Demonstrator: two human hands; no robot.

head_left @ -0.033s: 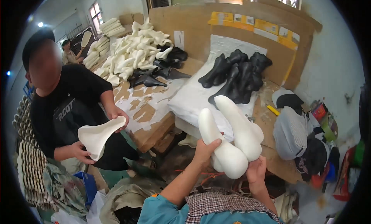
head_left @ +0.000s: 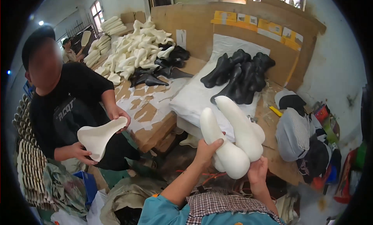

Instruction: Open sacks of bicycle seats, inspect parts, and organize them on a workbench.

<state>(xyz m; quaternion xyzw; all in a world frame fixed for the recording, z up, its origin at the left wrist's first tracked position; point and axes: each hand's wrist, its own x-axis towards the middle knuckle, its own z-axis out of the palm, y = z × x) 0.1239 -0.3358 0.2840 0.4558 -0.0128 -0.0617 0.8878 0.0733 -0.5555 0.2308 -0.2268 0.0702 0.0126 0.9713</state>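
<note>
I hold a stack of white foam saddle shapes (head_left: 233,139) in front of me, noses pointing up and away. My left hand (head_left: 208,149) grips the stack's left side with the thumb across the front piece. My right hand (head_left: 258,174) supports the wide ends from below. Beyond them, a heap of black saddles (head_left: 241,75) lies on a white padded sheet (head_left: 194,98) on the bench. A person in a black shirt at the left holds a single white saddle (head_left: 97,135) in both hands (head_left: 79,153).
A big pile of white saddles (head_left: 136,50) and some black ones (head_left: 163,69) cover the cardboard-topped table (head_left: 149,112). A yellow knife (head_left: 275,110) lies on the bench. Caps and bags (head_left: 297,133) sit at the right, and cloth bundles (head_left: 62,182) at the lower left. Another person (head_left: 69,52) stands far back.
</note>
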